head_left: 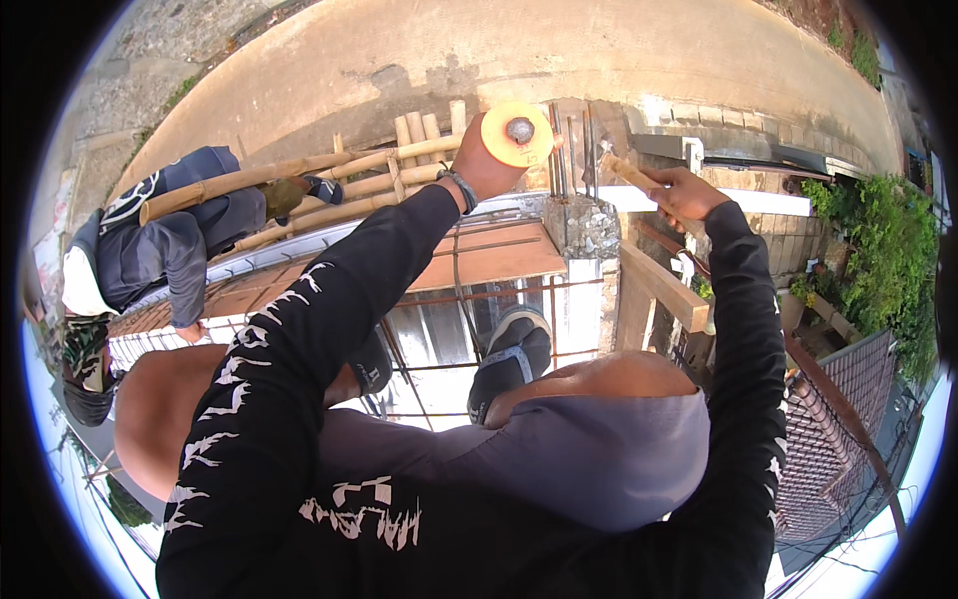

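Observation:
My left hand [484,172] is closed on a chisel [519,130] with a round yellow guard, its dull metal striking end facing up. The chisel's lower end is hidden beneath the guard and hand. Just right of it, my right hand [689,195] grips the wooden handle of a hammer [633,176]. The hammer's head, at the handle's far end, is small and hard to make out. Between and below both hands stands a rough concrete column stub [584,232], with several upright steel bars [571,150] rising from it.
Bamboo poles [329,190] form scaffolding at the left, where another person [170,250] in dark clothes leans in. Crossing rebar [499,295] lies over metal sheeting around my sandalled foot [511,364]. A wooden beam [664,285] juts out at right. The road [639,50] lies far below.

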`<move>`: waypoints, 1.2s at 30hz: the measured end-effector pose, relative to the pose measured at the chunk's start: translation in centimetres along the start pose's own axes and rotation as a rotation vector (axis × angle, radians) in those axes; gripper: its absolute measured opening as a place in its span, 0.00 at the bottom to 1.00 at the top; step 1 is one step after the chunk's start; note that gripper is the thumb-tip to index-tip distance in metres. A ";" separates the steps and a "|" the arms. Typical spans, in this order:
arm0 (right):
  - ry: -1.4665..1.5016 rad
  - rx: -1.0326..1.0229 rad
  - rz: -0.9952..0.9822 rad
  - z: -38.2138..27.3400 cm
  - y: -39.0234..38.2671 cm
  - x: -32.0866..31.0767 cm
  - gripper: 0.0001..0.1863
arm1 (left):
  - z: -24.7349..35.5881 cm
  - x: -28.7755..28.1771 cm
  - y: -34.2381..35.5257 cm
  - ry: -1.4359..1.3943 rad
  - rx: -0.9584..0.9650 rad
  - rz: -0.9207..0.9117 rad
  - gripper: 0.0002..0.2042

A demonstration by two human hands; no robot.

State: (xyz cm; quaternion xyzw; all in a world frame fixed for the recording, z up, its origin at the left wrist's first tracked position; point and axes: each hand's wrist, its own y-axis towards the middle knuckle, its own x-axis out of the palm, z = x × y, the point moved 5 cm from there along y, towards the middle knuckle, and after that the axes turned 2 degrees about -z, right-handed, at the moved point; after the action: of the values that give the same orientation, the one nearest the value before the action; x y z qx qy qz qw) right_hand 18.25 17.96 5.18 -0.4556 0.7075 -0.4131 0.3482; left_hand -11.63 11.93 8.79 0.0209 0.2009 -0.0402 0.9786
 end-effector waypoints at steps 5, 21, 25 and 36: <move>-0.095 0.013 -0.063 -1.0 1.1 -0.2 0.31 | 0.6 0.0 -0.3 0.039 0.003 0.028 0.10; 0.054 -0.029 -0.006 1.2 1.5 -0.8 0.32 | -1.3 0.5 -1.3 0.229 0.157 0.083 0.09; -0.103 0.009 -0.147 0.0 1.6 0.0 0.32 | -3.1 0.4 -1.7 0.097 -0.110 0.055 0.07; -0.212 0.155 -0.067 0.7 0.5 -0.3 0.32 | -3.1 0.5 -2.6 -0.067 -0.210 0.109 0.10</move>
State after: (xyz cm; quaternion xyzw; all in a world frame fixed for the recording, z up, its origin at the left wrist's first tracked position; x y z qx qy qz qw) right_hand 18.79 18.18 4.43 -0.4918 0.6172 -0.4275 0.4411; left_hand -12.64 9.48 5.70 -0.0724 0.1696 0.0336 0.9823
